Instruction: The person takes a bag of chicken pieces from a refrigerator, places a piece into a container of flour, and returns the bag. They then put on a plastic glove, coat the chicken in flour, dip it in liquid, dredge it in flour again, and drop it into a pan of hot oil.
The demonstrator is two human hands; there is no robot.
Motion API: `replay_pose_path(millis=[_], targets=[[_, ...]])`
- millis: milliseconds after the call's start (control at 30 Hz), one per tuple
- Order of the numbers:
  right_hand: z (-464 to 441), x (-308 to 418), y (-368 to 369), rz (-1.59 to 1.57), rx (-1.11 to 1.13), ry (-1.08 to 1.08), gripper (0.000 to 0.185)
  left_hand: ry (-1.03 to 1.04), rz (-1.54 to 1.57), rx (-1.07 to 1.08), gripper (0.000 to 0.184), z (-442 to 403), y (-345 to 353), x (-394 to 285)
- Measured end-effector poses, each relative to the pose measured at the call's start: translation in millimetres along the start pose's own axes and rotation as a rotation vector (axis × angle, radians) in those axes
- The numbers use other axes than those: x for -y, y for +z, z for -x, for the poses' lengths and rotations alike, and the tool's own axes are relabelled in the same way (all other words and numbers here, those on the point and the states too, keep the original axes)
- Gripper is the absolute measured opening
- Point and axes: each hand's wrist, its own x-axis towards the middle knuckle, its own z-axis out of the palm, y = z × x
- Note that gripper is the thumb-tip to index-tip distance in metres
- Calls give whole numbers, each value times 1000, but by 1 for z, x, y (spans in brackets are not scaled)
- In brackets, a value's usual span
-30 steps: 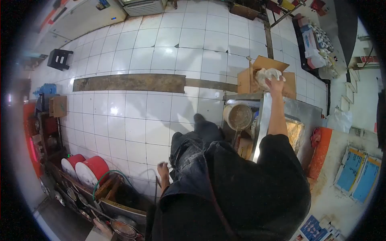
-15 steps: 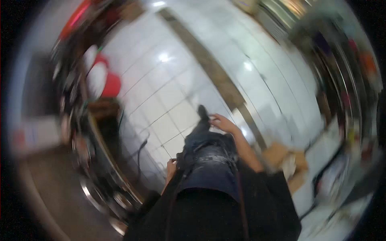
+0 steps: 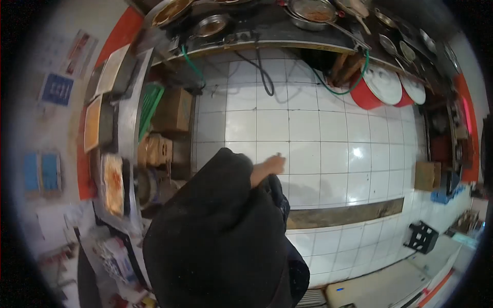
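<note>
My left hand (image 3: 275, 164) is above the white tiled floor (image 3: 304, 158), just past the end of my black sleeve. Its fingers are curled closed, and a small dark tip shows at them; what they hold, if anything, is too small to name. My dark jeans (image 3: 279, 197) are just below it. My right hand is out of view behind my dark clothing.
A stove counter (image 3: 267, 45) with pans (image 3: 211, 25) runs along the top. Red drums with white lids (image 3: 382, 84) stand at upper right. On the left are a metal counter with trays (image 3: 113, 182) and cardboard boxes (image 3: 177, 109). A black stool (image 3: 422, 237) stands lower right.
The view has swung round from the floor to the stove side. My right hand, at a white bag in a cardboard box a second ago, then apart from it, has left view. My left hand remains closed.
</note>
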Motion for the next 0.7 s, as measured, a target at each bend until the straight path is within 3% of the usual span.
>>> replay_pose_path(millis=[33, 100, 200, 300, 333, 433, 467, 533, 700], targets=[[-16, 22, -10, 22, 19, -17, 34, -5, 135, 19, 32, 9, -18, -49], [-46, 57, -32, 45, 51, -48, 36, 96, 262, 37, 31, -11, 10, -95], [-84, 98, -66, 45, 99, -93, 38, 96, 221, 109, 31, -21, 28, -154], [-116, 145, -110, 26, 127, -150, 40, 84, 64, 74, 33, -53, 63, -170], [-130, 159, -121, -2, 141, -183, 41, 50, 159, -147, 26, -45, 66, -177], [-182, 209, -171, -53, 176, -328, 43, -205, 133, -157, 26, -53, 72, -197], [-237, 205, -203, 75, 143, -386, 44, -213, 127, -158, 26, -53, 68, -205], [-226, 282, -221, 39, 86, -210, 44, -332, 136, -178, 28, -49, 80, -221], [-292, 364, -294, 59, 61, -252, 48, -318, 0, -131, 34, -64, 124, -263]])
